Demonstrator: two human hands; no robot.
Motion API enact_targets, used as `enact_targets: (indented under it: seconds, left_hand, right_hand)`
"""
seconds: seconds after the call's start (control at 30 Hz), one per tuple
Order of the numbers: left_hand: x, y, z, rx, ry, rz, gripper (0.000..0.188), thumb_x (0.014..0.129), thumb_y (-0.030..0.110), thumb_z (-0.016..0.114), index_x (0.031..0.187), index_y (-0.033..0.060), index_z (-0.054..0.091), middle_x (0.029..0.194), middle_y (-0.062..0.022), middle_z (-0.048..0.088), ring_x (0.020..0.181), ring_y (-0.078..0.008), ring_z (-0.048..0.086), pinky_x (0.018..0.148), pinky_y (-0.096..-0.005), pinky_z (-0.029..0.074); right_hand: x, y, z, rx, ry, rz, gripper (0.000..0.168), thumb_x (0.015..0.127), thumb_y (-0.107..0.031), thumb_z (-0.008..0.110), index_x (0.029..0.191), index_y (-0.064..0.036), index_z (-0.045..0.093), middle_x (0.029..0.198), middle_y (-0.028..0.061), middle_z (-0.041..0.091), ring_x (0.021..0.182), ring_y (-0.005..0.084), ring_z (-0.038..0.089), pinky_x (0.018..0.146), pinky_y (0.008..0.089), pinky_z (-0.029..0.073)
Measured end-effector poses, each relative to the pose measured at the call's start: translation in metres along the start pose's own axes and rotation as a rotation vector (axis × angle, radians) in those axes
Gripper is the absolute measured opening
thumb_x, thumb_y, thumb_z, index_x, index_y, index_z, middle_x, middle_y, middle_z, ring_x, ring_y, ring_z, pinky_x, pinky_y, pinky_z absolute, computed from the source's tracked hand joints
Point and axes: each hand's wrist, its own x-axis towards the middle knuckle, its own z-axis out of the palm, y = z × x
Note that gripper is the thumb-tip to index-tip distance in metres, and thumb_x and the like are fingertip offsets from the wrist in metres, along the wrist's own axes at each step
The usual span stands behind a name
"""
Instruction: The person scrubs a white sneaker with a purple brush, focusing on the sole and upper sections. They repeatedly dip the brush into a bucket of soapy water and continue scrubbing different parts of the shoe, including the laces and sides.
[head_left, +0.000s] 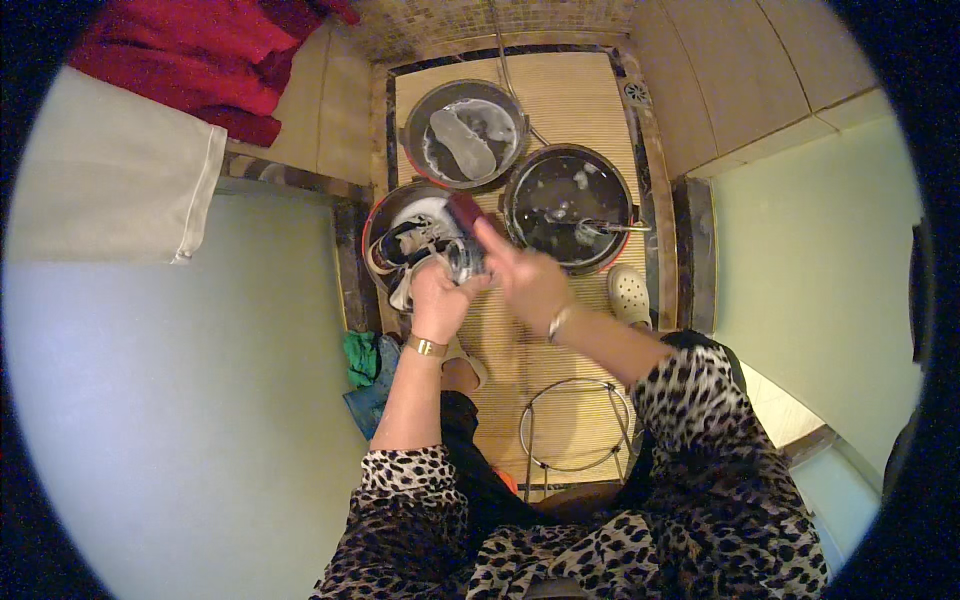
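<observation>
My left hand (439, 296) grips a wet shoe (466, 259) over the near edge of a dark basin (380, 214); the shoe is partly covered by my fingers and blurred. In my right hand (531, 286) is a scrubbing brush with a dark red back (465, 210), held over the shoe; its bristles are hidden. Other dark and white footwear (386, 251) lies with white foam in that basin. Behind it a second basin (517, 112) holds a grey sole-shaped piece (463, 144) in soapy water. To the right, a third basin (626, 180) contains water and floating suds.
A hose (504, 67) runs along the ribbed floor. A metal stool frame (576, 382) stands near my legs. Green cloth (361, 358) and blue cloth (367, 405) lie at the left. Red fabric (195, 60) and a pale cloth (112, 172) hang upper left. A floor drain (636, 92) is at the back right.
</observation>
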Motion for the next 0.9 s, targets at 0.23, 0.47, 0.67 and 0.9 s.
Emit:
enact_targets:
  seconds: [0.23,0.47,0.67,0.9]
  left_hand:
    - [-0.005,0.004,0.001,-0.184,0.083,-0.040,0.017,0.067,0.009,0.074,0.080,0.0001,0.066,0.072,-0.0150,0.066,0.069,-0.0288,0.064,0.065,-0.0373,0.049]
    - [-0.003,-0.014,-0.003,-0.318,0.152,-0.093,0.021,0.070,0.011,0.076,0.087,0.0014,0.069,0.078,-0.0114,0.070,0.069,-0.0193,0.065,0.068,-0.0309,0.049]
    - [-0.003,0.017,-0.004,-0.532,0.221,-0.225,0.017,0.075,-0.003,0.067,0.092,0.0002,0.069,0.081,-0.0020,0.069,0.070,-0.0118,0.062,0.067,-0.0283,0.049]
    - [0.001,0.019,0.008,-0.869,0.194,-0.288,0.032,0.077,-0.008,0.061,0.108,0.0018,0.063,0.098,-0.0033,0.068,0.084,-0.0151,0.064,0.077,-0.0284,0.050]
  right_hand:
    - [-0.016,-0.024,-0.011,0.013,-0.160,0.037,0.053,0.092,-0.017,0.044,0.144,-0.020,0.032,0.071,0.0217,0.063,0.062,0.0390,0.063,0.053,0.0499,0.050]
    - [-0.015,-0.033,-0.007,0.067,-0.064,-0.006,0.055,0.094,-0.017,0.048,0.146,-0.018,0.030,0.065,0.0222,0.060,0.058,0.0361,0.061,0.053,0.0457,0.049]
    - [-0.015,-0.033,-0.009,0.119,-0.023,0.027,0.056,0.095,-0.019,0.048,0.147,-0.018,0.027,0.065,0.0221,0.060,0.057,0.0367,0.059,0.053,0.0472,0.048]
    - [0.007,-0.015,-0.022,0.074,-0.087,0.089,0.059,0.094,-0.021,0.048,0.147,-0.010,0.025,0.076,0.0229,0.064,0.066,0.0365,0.065,0.066,0.0468,0.052]
